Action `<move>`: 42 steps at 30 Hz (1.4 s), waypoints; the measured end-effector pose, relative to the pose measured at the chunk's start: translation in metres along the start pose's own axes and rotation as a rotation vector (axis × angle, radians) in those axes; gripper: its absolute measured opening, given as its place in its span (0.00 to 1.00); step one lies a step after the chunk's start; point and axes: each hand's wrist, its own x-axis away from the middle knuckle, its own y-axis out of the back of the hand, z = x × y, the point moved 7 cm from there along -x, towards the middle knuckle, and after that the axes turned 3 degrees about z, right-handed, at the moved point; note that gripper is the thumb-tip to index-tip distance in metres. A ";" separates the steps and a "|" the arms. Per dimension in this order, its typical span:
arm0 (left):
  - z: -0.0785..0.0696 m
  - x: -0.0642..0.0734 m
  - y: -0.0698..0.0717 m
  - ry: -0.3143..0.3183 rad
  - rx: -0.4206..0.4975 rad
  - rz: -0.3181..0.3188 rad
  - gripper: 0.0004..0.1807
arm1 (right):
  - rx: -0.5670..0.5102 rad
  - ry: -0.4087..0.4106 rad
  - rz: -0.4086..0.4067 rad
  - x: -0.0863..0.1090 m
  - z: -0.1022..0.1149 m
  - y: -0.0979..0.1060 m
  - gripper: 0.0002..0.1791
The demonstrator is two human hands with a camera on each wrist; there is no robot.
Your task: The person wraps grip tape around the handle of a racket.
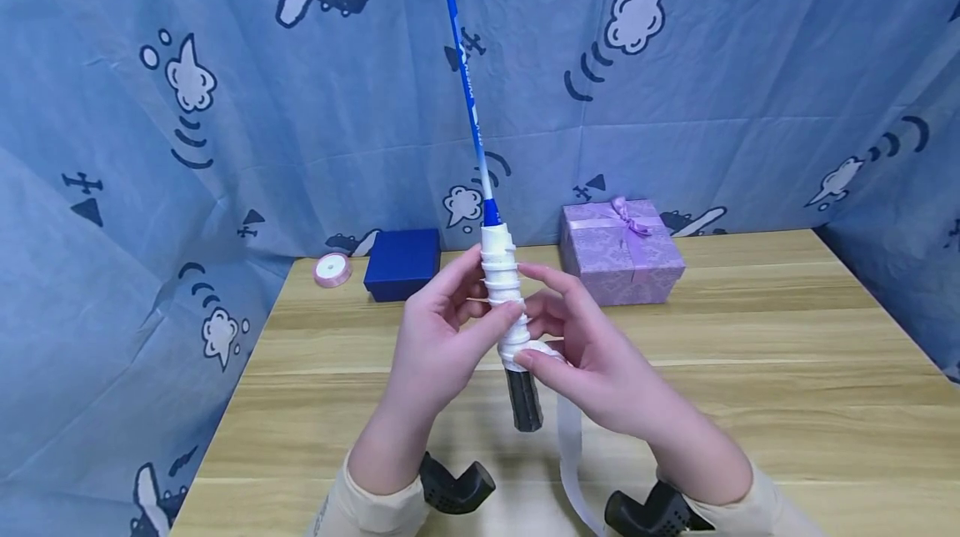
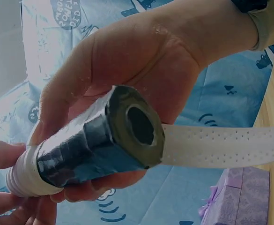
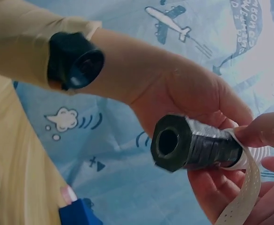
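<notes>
A blue badminton racket stands almost upright in front of me, its shaft (image 1: pixel 467 78) rising past the top edge, most of its head out of view. White perforated grip tape (image 1: pixel 498 258) winds round the handle in ridged turns; the black butt end (image 1: pixel 523 404) is bare. My left hand (image 1: pixel 442 337) holds the wrapped handle, thumb across its front. My right hand (image 1: pixel 592 345) pinches the lowest turn of tape with the thumb in front. A loose tape strip (image 2: pixel 221 146) hangs from there. Close up, the butt (image 3: pixel 172 140) shows an octagonal end with a round hollow.
On the wooden table (image 1: pixel 300 404), a dark blue box (image 1: pixel 403 266) and a pink ribbon spool (image 1: pixel 332 269) sit at the back left. A purple gift box (image 1: pixel 622 258) with a bow stands back right. Behind hangs a patterned blue cloth (image 1: pixel 360 128).
</notes>
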 end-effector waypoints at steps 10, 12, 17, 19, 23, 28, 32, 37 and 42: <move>-0.002 0.001 0.000 -0.025 0.080 0.035 0.30 | 0.031 -0.012 -0.015 0.002 -0.001 0.002 0.42; -0.003 0.002 0.001 -0.034 0.097 0.042 0.30 | 0.000 -0.010 0.004 0.002 0.000 0.002 0.44; -0.005 0.003 0.001 -0.066 0.128 0.064 0.30 | -0.087 -0.009 0.060 0.001 0.002 -0.001 0.49; -0.005 0.003 0.000 -0.080 0.142 0.077 0.31 | -0.103 -0.007 0.071 0.001 0.003 -0.002 0.49; -0.005 0.003 -0.001 -0.088 0.147 0.098 0.30 | -0.081 -0.001 0.067 0.002 0.004 -0.002 0.48; -0.004 0.003 -0.002 -0.072 0.069 0.071 0.29 | -0.005 0.013 0.043 0.004 0.007 -0.001 0.47; -0.004 0.003 -0.002 -0.042 0.035 0.024 0.28 | 0.094 0.023 0.003 0.004 0.008 0.000 0.48; -0.004 0.003 -0.001 -0.035 0.027 0.013 0.27 | 0.169 0.044 -0.027 0.002 0.009 0.001 0.47; -0.005 0.003 -0.001 -0.050 0.025 0.022 0.27 | 0.116 -0.006 -0.012 0.002 0.005 0.003 0.47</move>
